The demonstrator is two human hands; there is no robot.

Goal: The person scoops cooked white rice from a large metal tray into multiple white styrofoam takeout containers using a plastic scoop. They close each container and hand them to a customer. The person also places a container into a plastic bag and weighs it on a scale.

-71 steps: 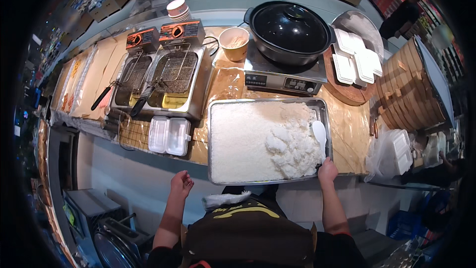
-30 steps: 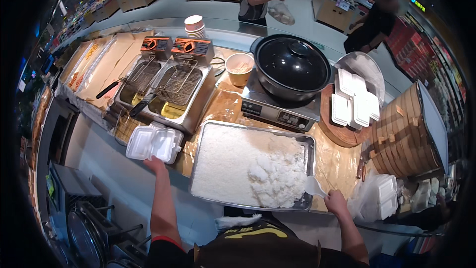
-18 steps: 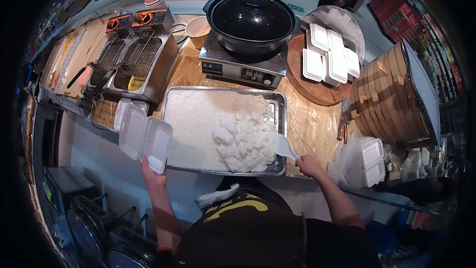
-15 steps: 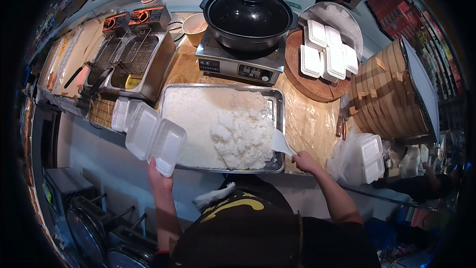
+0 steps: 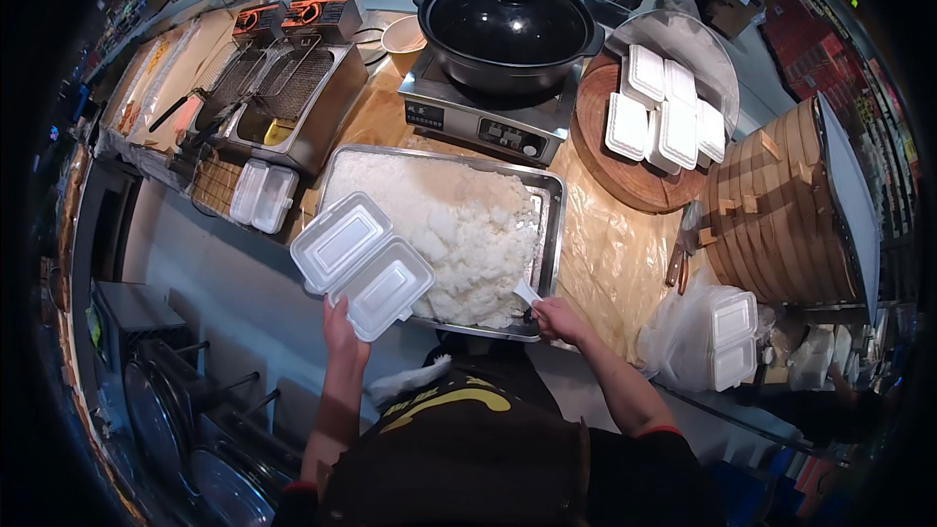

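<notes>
My left hand [image 5: 346, 334] grips an unfolded white foam takeout box [image 5: 388, 283] by its near edge, holding it over the left front of a metal tray [image 5: 557, 224]. No food shows in the box. White cooked rice [image 5: 468, 244] covers most of the tray, flat on the left and heaped in loose lumps toward the right. My right hand [image 5: 559, 320] is closed round the handle of a white rice paddle [image 5: 527, 293] at the tray's front right. The paddle's blade is mostly hidden in the rice.
Behind the tray, a black lidded pot [image 5: 508, 34] sits on a burner [image 5: 488, 122]. A two-basket fryer [image 5: 303, 117] stands left, with foam boxes [image 5: 264, 195] before it. At right are closed boxes [image 5: 673, 141] on a round wooden board [image 5: 625, 185], bamboo steamers [image 5: 781, 210], a knife [image 5: 674, 263] and bagged boxes [image 5: 732, 337].
My left hand has brought the foam box rightward over the tray, away from the boxes by the fryer. The paddle has moved left and its blade has gone into the rice.
</notes>
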